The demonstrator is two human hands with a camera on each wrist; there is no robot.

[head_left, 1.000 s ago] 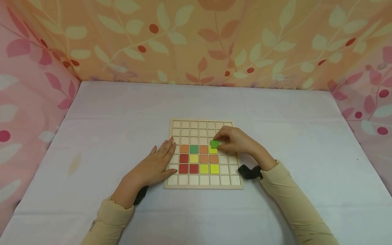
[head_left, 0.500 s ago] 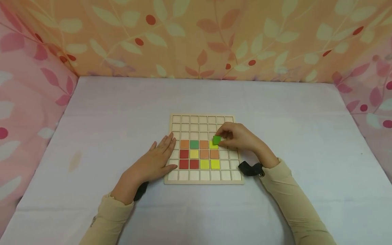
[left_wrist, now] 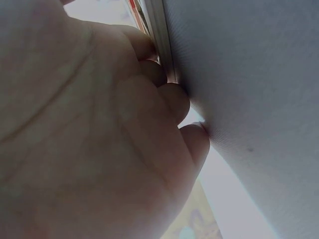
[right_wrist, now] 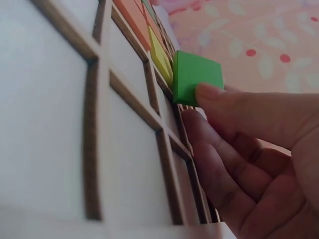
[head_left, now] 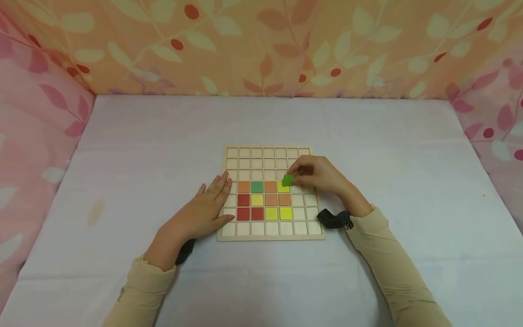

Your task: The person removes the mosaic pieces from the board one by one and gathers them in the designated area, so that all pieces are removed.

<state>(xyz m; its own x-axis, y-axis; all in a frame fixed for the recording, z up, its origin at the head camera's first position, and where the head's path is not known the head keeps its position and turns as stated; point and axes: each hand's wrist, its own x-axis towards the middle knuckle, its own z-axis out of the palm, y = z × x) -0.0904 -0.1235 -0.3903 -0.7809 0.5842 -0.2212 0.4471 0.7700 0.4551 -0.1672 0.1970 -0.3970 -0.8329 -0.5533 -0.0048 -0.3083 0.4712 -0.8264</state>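
Observation:
A square wooden grid board (head_left: 271, 238) lies on the table, with red, orange, yellow and green tiles set in its middle cells. My right hand (head_left: 320, 175) pinches a bright green square tile (head_left: 288, 180) between thumb and fingers, over the upper right yellow tile (head_left: 282, 187). In the right wrist view the green tile (right_wrist: 197, 77) stands tilted beside that yellow tile (right_wrist: 159, 55), its lower edge close to the grid. My left hand (head_left: 204, 209) rests with fingers extended on the board's left edge, thumb on the lower left cells.
A white cloth (head_left: 163, 131) covers the table around the board. Floral curtains (head_left: 265, 45) stand behind and at both sides. A black camera mount (head_left: 333, 219) sits at the right wrist.
The head view has tilted, so everything sits higher in it. The green tile, still pinched in my right hand, has turned slightly. My left hand stays on the board's edge.

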